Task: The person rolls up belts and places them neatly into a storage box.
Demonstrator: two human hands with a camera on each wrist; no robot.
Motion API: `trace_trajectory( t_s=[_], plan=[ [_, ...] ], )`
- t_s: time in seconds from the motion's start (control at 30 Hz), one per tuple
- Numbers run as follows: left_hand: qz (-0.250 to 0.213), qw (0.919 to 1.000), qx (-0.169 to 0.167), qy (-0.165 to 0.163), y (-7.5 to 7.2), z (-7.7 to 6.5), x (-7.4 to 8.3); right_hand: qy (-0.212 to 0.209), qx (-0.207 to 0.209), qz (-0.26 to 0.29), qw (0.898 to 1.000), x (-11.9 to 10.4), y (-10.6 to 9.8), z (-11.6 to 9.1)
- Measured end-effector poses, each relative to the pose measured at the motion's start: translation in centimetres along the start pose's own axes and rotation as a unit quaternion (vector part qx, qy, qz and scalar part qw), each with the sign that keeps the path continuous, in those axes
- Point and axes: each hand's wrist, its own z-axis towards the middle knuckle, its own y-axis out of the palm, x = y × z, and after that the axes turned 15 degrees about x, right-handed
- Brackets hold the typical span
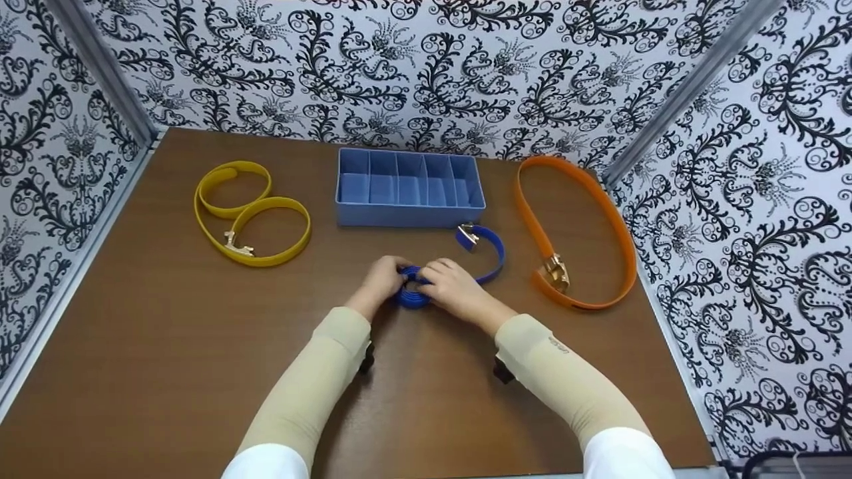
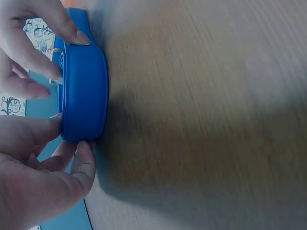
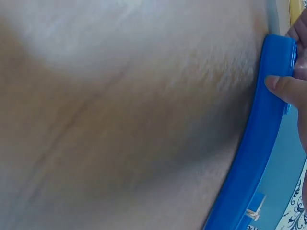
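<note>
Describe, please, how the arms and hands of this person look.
The left hand and right hand wear no gloves. The person has beige sleeves, with white sleeves showing nearer the body. A small black piece sticks out under each beige sleeve; the right one bears a small dark marking.

The head view looks forward and down from above, while close, sideways-tipped wrist views share the blue belt (image 2: 85, 93).

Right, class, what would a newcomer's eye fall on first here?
Probably the bright blue belt, partly coiled near the middle of the brown table, with the left grip and right grip on it. Next, the yellow belt looped on the left and the orange belt on the right. Behind the table, black scrollwork covers the white back wall.
</note>
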Motion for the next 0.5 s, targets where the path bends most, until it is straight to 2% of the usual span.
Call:
trace_trajectory(
  t_s=[0.1,0.2,0.33,0.5],
  plan=[
    [-0.016,0.9996,0.022,0.000,-0.1,0.2,-0.2,0.019,-0.027,-0.015,0.999,-0.5,-0.1,0.2],
    [-0.028,0.9981,0.053,-0.015,-0.1,0.3,-0.5,0.045,-0.056,-0.026,0.997,-0.9,-0.1,0.5],
    [-0.033,0.9948,0.080,-0.054,-0.1,0.1,-0.8,0.080,-0.079,-0.014,0.993,-1.4,0.0,1.1],
    [-0.049,0.9893,0.084,-0.109,-0.2,-0.3,-0.8,0.131,-0.089,-0.010,0.987,-2.2,0.4,2.0]
  ],
)
